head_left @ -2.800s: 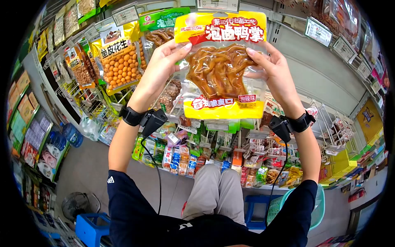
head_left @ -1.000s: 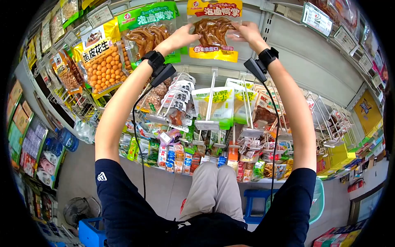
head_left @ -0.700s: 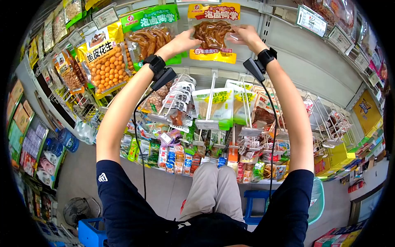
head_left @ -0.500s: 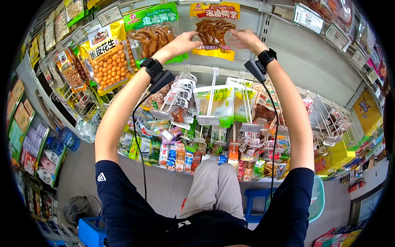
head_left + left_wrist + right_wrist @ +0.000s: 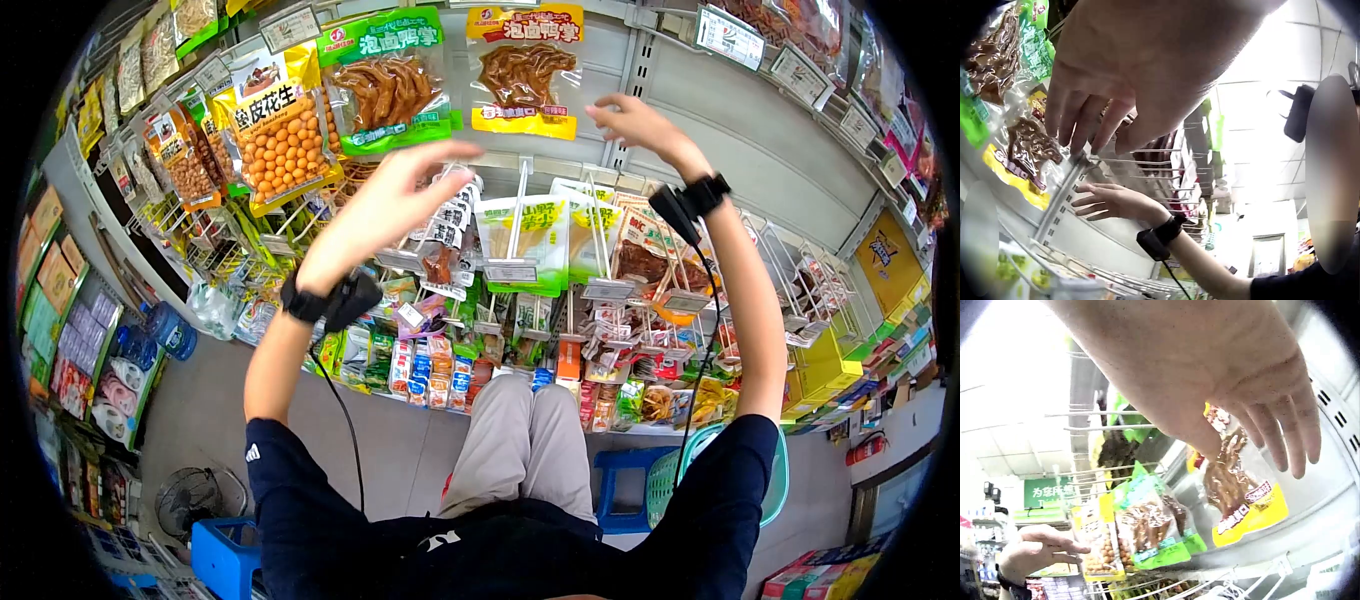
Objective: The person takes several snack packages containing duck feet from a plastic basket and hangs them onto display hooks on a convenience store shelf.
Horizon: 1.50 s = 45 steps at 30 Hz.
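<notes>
A yellow-and-red clear-front packet of braised duck feet (image 5: 525,75) hangs upright on the shelf's back panel. Beside it on the left is a similar green packet (image 5: 388,85). My left hand (image 5: 395,205) is in the air below the green packet, fingers extended and holding nothing. To the right of the yellow packet, apart from it, is my right hand (image 5: 648,128) with relaxed fingers. In the right wrist view the yellow packet (image 5: 1232,481) shows behind my right hand (image 5: 1229,375). The left wrist view has both duck feet packets at left, past my left hand (image 5: 1129,69).
Yellow bags of coated peanuts (image 5: 282,140) hang at the left. White-and-green pouches (image 5: 520,235) hang on wire prongs below, over rows of small snacks. A blue stool (image 5: 622,490) and a green basket (image 5: 775,485) stand on the floor at right.
Both hands held the yellow duck feet packet up close, then brought it to the rack. They have let go; the left has drawn down and left, the right outward. The packet stays hanging.
</notes>
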Each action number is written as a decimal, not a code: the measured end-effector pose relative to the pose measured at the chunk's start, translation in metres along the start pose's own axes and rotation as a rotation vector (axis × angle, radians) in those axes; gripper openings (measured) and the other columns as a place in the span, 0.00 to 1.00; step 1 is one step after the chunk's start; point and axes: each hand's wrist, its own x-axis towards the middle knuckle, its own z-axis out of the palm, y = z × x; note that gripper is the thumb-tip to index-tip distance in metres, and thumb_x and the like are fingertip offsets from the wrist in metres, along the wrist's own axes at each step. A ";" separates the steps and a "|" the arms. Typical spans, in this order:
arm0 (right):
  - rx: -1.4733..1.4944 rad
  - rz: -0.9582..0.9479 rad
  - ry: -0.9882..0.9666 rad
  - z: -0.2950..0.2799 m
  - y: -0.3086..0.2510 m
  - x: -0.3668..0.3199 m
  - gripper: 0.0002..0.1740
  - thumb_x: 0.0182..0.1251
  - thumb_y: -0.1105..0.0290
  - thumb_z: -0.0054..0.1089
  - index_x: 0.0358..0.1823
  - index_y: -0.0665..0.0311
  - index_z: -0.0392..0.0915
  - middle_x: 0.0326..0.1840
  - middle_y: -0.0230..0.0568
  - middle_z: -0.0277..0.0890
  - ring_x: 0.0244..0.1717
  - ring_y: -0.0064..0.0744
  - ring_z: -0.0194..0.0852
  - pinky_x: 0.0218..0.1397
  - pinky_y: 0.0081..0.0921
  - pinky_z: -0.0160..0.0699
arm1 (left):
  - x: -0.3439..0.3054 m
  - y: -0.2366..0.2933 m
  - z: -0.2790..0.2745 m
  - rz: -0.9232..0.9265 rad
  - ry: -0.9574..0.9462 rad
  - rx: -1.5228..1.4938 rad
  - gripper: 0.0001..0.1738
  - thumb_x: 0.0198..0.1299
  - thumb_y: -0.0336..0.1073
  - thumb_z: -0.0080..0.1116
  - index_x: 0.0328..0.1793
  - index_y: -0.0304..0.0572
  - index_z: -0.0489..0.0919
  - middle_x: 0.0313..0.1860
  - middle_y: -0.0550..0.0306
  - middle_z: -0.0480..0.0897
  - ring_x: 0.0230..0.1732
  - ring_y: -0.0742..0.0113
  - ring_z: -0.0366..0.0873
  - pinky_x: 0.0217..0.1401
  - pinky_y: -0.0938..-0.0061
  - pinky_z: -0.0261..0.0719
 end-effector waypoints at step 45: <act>0.753 0.435 0.104 0.228 0.166 -0.356 0.13 0.62 0.69 0.48 0.43 0.73 0.70 0.30 0.41 0.75 0.35 0.25 0.74 0.40 0.20 0.71 | -0.206 -0.048 0.248 -0.517 0.078 -0.423 0.12 0.58 0.31 0.48 0.47 0.34 0.74 0.38 0.51 0.81 0.42 0.68 0.77 0.46 0.78 0.70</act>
